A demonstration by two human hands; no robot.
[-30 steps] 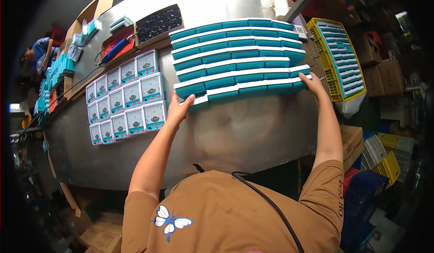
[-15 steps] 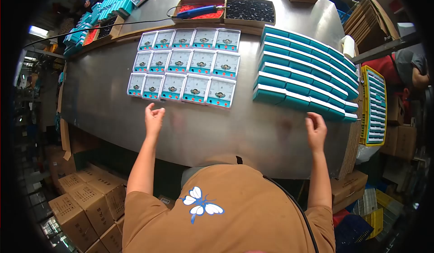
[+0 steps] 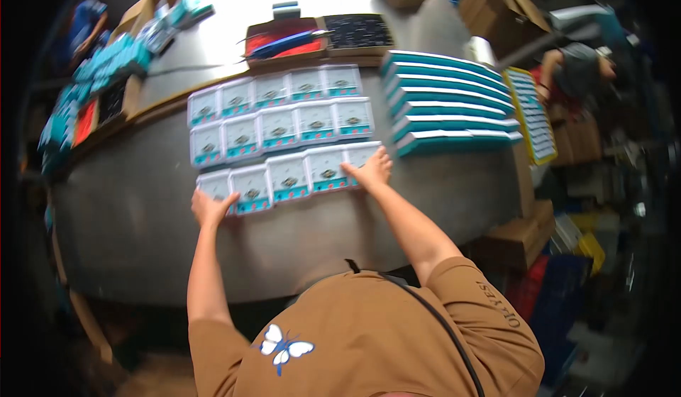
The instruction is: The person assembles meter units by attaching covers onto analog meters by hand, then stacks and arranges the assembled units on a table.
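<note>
Three rows of clear-topped teal cases lie on the metal table (image 3: 305,255). The front row of cases (image 3: 289,177) sits apart from the two rows behind it (image 3: 279,129), slightly tilted. At its left end my left hand (image 3: 212,205) grips the outer case, thumb on the front edge. My right hand (image 3: 370,170) is on the right-end case, with the thumb at the front edge and the fingers spread over it. Between them the two hands hold the row. To the right stand stacked rows of teal boxes with white edges (image 3: 454,106).
Behind the cases are a box of red parts with a blue tool (image 3: 287,43) across it and a box of black parts (image 3: 357,31). A yellow crate (image 3: 532,117) stands at the right. Co-workers (image 3: 576,70) (image 3: 86,28) are at both sides.
My hands have moved from the teal boxes on the right to the clear-topped cases and taken hold of the front row, which has come away from the rows behind. The camera view has shifted.
</note>
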